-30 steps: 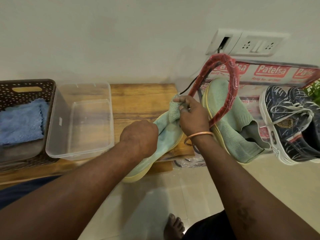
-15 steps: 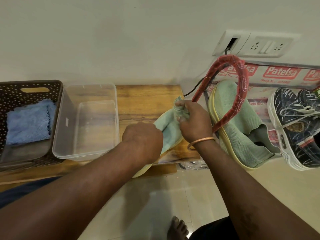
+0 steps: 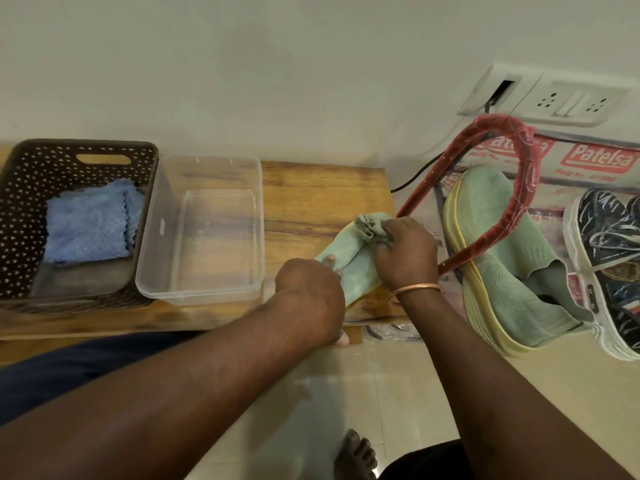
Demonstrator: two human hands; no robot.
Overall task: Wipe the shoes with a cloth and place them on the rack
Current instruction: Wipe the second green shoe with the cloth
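My left hand [image 3: 310, 299] grips a pale green knit shoe [image 3: 349, 268] with a yellow sole at its heel end, over the wooden bench [image 3: 311, 202]. My right hand [image 3: 405, 254] holds a bunched grey-green cloth [image 3: 369, 227] pressed against the shoe's toe. A second green shoe [image 3: 502, 265] with a yellow sole leans on the rack [image 3: 498, 202], whose frame is wrapped in red plastic. Next to it on the right stand dark patterned sneakers [image 3: 609, 258].
A clear plastic tub [image 3: 207, 282] sits on the bench left of the shoe. A brown perforated basket [image 3: 20, 216] at far left holds a folded blue cloth [image 3: 90, 226]. A wall socket [image 3: 554, 98] and black cable are above the rack. A bare foot [image 3: 356, 455] rests on the tiled floor.
My right hand has shifted the cloth along the shoe's toe, bunching it tighter. My left hand has slid down the shoe, hiding more of the heel. The camera has turned slightly left.
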